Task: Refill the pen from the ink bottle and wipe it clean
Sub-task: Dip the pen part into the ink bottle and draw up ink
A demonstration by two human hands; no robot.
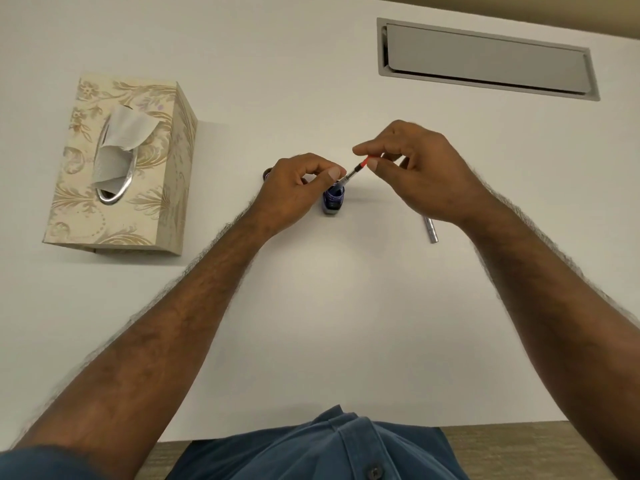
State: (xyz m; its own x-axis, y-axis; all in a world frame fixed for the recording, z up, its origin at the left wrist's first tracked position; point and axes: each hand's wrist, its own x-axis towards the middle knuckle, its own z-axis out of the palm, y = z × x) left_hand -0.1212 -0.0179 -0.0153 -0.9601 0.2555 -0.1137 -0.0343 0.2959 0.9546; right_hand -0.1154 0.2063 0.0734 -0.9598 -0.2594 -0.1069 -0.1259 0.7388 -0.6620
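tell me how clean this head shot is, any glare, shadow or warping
Head view: even soft light, no hard glare on the white table; faint shadow beside the tissue box; wide-angle warp bows the forearms and skews the table hatch; the pen section is small and slightly soft.

You have one view only, from the camera on your head, looking forward and steeply down over the white worktop [311,323]. Its near edge runs along the bottom by your shirt [311,448]; the far edge cuts the top right corner. Wide-angle bending spreads your forearms outward from the lower corners.
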